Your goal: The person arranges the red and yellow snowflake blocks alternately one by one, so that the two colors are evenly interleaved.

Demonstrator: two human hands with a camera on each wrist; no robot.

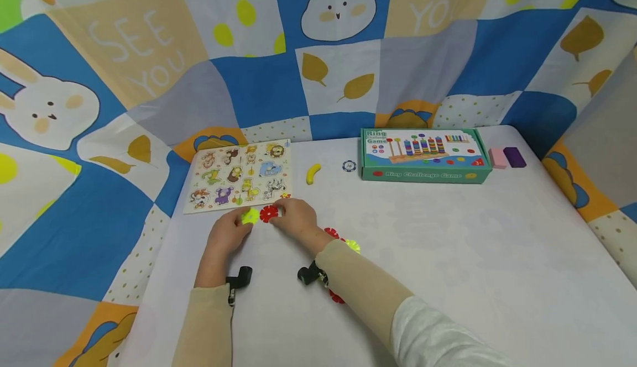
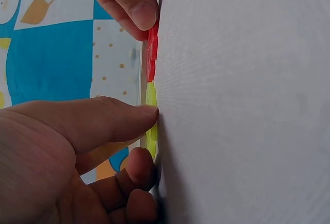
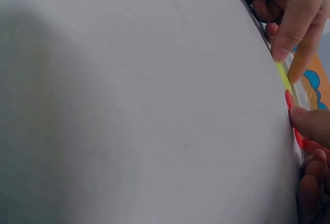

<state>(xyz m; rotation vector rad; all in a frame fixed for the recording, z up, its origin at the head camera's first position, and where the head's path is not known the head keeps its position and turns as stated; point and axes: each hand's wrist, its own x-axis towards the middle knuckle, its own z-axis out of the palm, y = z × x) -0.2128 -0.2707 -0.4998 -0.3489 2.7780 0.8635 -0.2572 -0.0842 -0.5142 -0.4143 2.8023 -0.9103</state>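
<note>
On the white table, just in front of a picture board, a yellow-green slotted plastic disc point(image 1: 251, 216) and a red slotted disc point(image 1: 269, 213) lie edge to edge. My left hand point(image 1: 228, 237) pinches the yellow-green disc between thumb and finger; in the left wrist view its thumb crosses the disc point(image 2: 151, 94). From the other side, my right hand point(image 1: 298, 220) holds the red disc point(image 3: 298, 138) between its thumb and a finger. Both discs appear edge-on in the wrist views, so whether their slots interlock I cannot tell.
Behind the discs lies the animal picture board point(image 1: 239, 173). A yellow banana piece point(image 1: 313, 174), a round chip point(image 1: 349, 166), a green game box point(image 1: 425, 156) and pink point(image 1: 497, 158) and purple blocks point(image 1: 515, 157) stand farther right. More red point(image 1: 331, 232) and yellow discs point(image 1: 353, 245) are partly hidden by my right arm.
</note>
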